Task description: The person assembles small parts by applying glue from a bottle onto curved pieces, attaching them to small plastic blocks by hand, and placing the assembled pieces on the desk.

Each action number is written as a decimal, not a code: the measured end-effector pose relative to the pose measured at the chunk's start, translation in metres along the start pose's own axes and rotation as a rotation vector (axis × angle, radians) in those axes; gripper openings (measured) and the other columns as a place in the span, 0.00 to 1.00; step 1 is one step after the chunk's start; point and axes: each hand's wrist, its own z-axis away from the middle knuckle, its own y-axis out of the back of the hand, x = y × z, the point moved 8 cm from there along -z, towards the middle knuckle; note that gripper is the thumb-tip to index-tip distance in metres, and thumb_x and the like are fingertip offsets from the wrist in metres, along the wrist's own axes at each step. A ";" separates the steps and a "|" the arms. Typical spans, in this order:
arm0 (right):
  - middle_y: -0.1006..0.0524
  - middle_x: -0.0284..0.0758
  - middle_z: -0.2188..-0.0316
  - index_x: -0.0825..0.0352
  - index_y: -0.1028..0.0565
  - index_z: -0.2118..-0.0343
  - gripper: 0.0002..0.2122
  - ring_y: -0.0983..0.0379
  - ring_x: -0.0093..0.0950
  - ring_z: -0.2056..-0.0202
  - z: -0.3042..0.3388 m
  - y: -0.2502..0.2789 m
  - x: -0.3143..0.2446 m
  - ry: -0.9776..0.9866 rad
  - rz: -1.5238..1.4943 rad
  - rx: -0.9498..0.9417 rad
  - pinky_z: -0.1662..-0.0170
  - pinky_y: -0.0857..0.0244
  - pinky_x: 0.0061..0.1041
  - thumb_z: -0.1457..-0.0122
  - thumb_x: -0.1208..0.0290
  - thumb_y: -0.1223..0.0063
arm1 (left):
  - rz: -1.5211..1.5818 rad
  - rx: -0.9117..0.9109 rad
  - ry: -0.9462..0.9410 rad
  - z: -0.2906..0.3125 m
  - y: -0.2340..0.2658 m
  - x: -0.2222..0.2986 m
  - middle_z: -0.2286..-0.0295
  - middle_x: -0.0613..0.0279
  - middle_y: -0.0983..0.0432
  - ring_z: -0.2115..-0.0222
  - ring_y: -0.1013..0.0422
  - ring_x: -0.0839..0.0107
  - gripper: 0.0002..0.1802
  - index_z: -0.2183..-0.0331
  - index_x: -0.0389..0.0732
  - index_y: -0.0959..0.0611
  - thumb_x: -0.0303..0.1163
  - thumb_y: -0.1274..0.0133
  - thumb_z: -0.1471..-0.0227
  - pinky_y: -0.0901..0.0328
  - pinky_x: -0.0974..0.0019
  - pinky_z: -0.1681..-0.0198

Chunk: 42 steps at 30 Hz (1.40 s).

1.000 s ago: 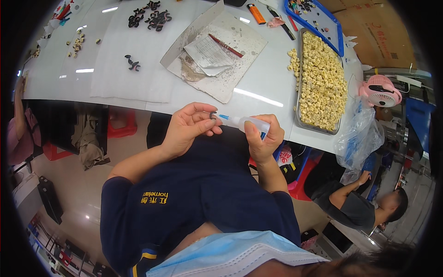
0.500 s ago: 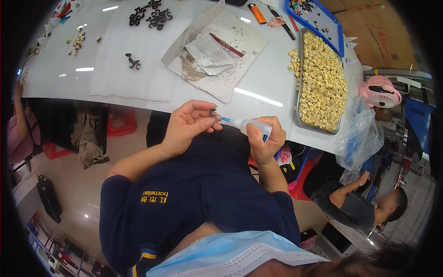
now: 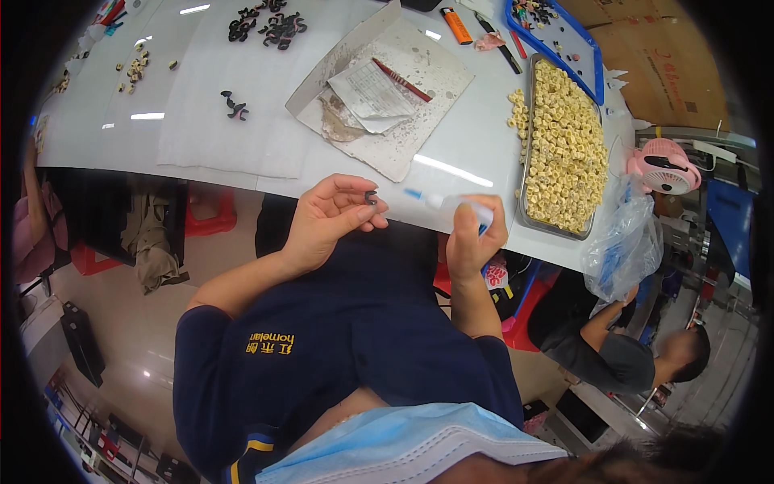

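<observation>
Between the thumb and fingers of my left hand [image 3: 334, 214] is a small dark curved piece [image 3: 370, 198]. My right hand [image 3: 474, 238] is wrapped round a translucent white squeeze bottle [image 3: 451, 206] with a blue nozzle tip. That tip points left toward the dark piece, with a gap between them. Both hands are over the table's near edge. Beyond my left hand, several similar dark pieces [image 3: 235, 106] lie on a white foam sheet [image 3: 230, 149], with a larger pile [image 3: 278, 31] farther back.
A cardboard sheet [image 3: 439, 77] bears papers [image 3: 373, 97] and a red pen [image 3: 401, 79]. At right stands a metal tray [image 3: 526, 173] heaped with cream pieces [image 3: 564, 145], near a blue tray [image 3: 598, 68], an orange lighter [image 3: 456, 26] and a pink fan [image 3: 666, 165]. A co-worker [image 3: 621, 355] sits at right.
My right hand has drawn the bottle away to the right, and its tip has left the dark piece. My left hand stays nearly where it was.
</observation>
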 end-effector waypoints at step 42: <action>0.28 0.38 0.71 0.67 0.25 0.67 0.06 0.30 0.33 0.69 -0.138 0.017 0.052 0.198 0.730 -0.237 0.64 0.35 0.26 0.50 0.77 0.47 | 0.046 -0.063 0.107 0.004 -0.010 -0.010 0.67 0.53 0.25 0.69 0.26 0.70 0.16 0.58 0.36 0.28 0.20 0.48 0.51 0.33 0.76 0.66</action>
